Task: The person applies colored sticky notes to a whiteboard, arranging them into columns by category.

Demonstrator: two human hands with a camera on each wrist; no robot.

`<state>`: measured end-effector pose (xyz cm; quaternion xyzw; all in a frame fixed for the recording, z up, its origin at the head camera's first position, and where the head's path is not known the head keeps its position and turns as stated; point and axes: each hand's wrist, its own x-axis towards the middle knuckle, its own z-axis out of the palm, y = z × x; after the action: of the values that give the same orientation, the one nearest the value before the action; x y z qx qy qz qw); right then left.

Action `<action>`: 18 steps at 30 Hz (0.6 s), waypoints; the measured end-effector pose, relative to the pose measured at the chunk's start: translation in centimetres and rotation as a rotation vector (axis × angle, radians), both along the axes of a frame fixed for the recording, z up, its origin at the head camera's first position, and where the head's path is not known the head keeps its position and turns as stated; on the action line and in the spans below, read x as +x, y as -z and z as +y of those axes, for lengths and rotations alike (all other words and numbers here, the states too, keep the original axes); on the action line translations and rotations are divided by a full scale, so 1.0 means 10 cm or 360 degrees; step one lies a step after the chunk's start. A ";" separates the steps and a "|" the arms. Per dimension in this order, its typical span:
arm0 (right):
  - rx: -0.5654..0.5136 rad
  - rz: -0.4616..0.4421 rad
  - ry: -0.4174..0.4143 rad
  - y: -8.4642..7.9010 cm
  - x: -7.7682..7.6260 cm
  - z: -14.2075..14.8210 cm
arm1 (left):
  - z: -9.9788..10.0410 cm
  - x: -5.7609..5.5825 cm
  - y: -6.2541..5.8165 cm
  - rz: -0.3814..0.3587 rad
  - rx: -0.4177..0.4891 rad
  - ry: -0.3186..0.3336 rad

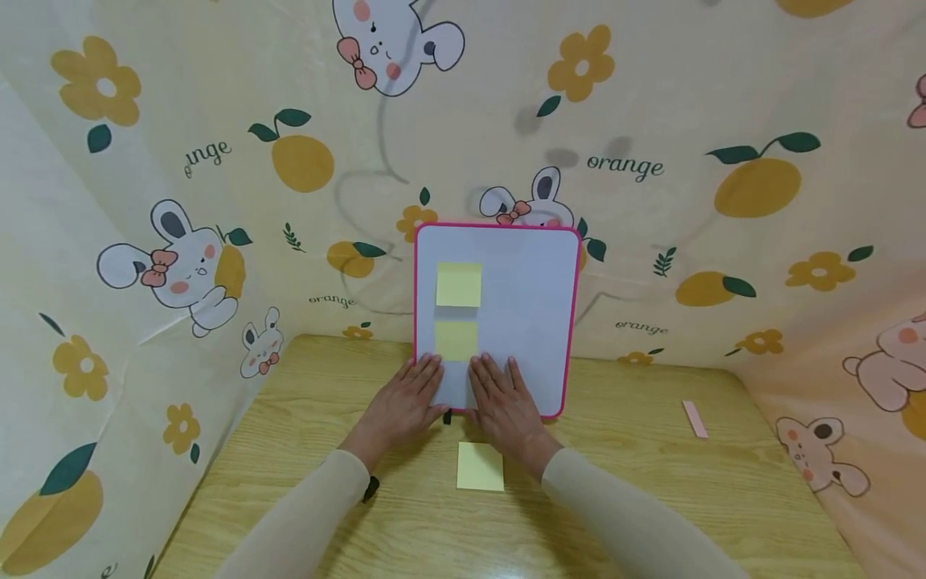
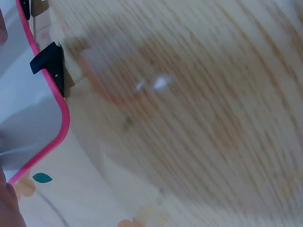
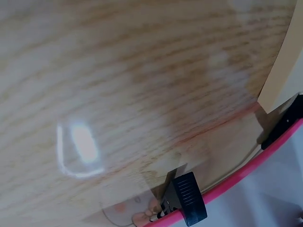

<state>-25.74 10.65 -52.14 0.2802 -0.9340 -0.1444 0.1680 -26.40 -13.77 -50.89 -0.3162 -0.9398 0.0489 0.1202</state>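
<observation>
Head view: your left hand [image 1: 405, 402] and right hand [image 1: 504, 402] rest straight-fingered on the whiteboard [image 1: 524, 305], gripping nothing; lower yellow note [image 1: 456, 340] twelve o'clock from their gap, board's long axis twelve-to-six.

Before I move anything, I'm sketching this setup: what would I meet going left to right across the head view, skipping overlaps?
Small printed rabbit on the left → left hand → right hand → pink strip → lower-right printed rabbit.
</observation>
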 end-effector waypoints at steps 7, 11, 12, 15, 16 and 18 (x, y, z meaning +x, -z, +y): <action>-0.0056 0.0028 -0.0035 0.03 0.06 0.05 | -0.01 0.03 0.00 0.0004 0.0015 0.0006; -0.0095 0.0021 -0.0033 0.04 0.10 0.11 | -0.03 0.09 0.03 -0.0012 0.0070 0.0007; -0.0104 0.0015 -0.0031 0.04 0.11 0.13 | -0.03 0.11 0.04 -0.0032 0.0096 0.0003; -0.0146 0.0025 -0.0029 0.04 0.17 0.21 | -0.03 0.20 0.06 -0.0114 0.0166 -0.0023; -0.0163 0.0025 -0.0028 0.05 0.19 0.24 | -0.02 0.24 0.06 -0.0156 0.0194 -0.0034; -0.0187 0.0043 -0.0029 0.05 0.23 0.30 | 0.01 0.31 0.07 -0.0220 0.0224 -0.0057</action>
<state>-23.43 13.61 -52.66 0.2765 -0.9359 -0.0916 0.1980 -23.30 -13.70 -51.55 -0.2928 -0.9524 -0.0372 0.0761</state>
